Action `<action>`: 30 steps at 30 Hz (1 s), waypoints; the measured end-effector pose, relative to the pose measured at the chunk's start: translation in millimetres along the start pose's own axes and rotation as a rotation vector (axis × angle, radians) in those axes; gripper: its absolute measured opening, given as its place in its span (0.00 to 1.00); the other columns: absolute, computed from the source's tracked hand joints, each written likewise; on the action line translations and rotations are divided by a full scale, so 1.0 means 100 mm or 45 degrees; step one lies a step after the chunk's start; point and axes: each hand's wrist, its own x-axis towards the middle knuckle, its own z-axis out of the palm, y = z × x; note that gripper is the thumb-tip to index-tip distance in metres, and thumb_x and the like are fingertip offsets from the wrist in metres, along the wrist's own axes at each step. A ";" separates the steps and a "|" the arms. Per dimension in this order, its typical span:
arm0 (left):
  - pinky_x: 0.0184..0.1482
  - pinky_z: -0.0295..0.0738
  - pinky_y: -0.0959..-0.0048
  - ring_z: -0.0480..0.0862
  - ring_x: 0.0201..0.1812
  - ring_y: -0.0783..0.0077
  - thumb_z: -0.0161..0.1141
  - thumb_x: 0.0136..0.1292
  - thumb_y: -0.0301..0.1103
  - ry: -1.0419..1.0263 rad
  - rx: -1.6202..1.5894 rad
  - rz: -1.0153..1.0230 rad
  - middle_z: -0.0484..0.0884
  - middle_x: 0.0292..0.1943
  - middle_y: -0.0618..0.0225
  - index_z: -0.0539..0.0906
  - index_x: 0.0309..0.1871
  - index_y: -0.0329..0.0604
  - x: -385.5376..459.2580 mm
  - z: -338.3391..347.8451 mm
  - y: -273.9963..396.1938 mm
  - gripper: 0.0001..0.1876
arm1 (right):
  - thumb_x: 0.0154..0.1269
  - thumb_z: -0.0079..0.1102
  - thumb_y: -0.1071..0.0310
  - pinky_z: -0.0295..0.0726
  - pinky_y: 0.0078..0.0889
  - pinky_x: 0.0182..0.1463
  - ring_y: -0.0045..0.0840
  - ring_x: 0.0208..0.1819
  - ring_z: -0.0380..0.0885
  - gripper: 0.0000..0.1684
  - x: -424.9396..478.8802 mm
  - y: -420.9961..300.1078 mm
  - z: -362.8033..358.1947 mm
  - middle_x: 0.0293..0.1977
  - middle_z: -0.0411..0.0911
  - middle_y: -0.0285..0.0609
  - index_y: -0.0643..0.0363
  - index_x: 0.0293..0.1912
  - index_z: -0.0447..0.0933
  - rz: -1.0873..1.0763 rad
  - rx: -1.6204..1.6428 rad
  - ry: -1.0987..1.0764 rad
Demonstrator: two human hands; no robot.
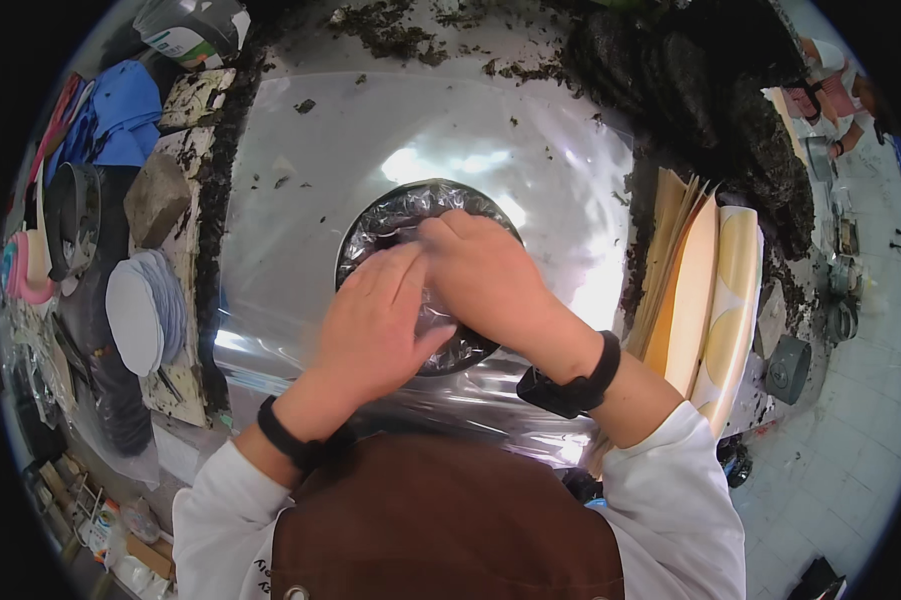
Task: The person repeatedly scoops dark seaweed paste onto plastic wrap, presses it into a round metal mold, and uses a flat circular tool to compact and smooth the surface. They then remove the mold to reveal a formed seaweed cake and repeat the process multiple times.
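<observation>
A round dark ring mould (344,251) with crinkled clear plastic film (450,196) inside stands on a transparent plastic sheet (293,187) before me. My left hand (383,315) lies palm down over its left part, fingers extended close together and thumb spread towards the right. Over the upper middle of the film, my right hand (480,274) presses with bent fingers, touching or nearly touching the left fingertips. Both hands cover much of the ring's content; whether the right fingers pinch the film is hidden.
On the left are a stack of round white discs (135,319), a stone (157,199), another metal ring (75,217) and blue cloth (124,109). Dark seaweed-like sheets (668,82) lie at upper right, above brown paper (660,247) and a label roll (732,300). Another person (840,97) is at far right.
</observation>
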 end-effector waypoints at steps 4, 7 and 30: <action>0.65 0.69 0.57 0.74 0.63 0.50 0.63 0.62 0.34 0.069 0.089 -0.034 0.72 0.65 0.53 0.70 0.67 0.34 0.03 0.04 0.03 0.31 | 0.53 0.61 0.68 0.77 0.37 0.57 0.34 0.54 0.76 0.20 0.02 -0.04 -0.13 0.54 0.78 0.45 0.64 0.47 0.82 0.103 0.136 -0.019; 0.63 0.70 0.58 0.75 0.63 0.52 0.61 0.63 0.31 0.068 0.114 -0.070 0.74 0.63 0.54 0.71 0.66 0.35 0.07 0.07 0.03 0.28 | 0.55 0.61 0.68 0.72 0.38 0.66 0.36 0.63 0.73 0.24 -0.11 0.07 -0.29 0.62 0.75 0.48 0.65 0.52 0.81 0.162 0.598 0.063; 0.58 0.68 0.56 0.78 0.56 0.56 0.59 0.68 0.40 -0.133 0.455 0.105 0.75 0.60 0.60 0.76 0.58 0.42 0.20 0.20 -0.10 0.19 | 0.58 0.72 0.65 0.79 0.37 0.59 0.34 0.52 0.80 0.33 -3.13 0.27 -1.05 0.51 0.81 0.49 0.62 0.61 0.73 1.441 -0.163 0.947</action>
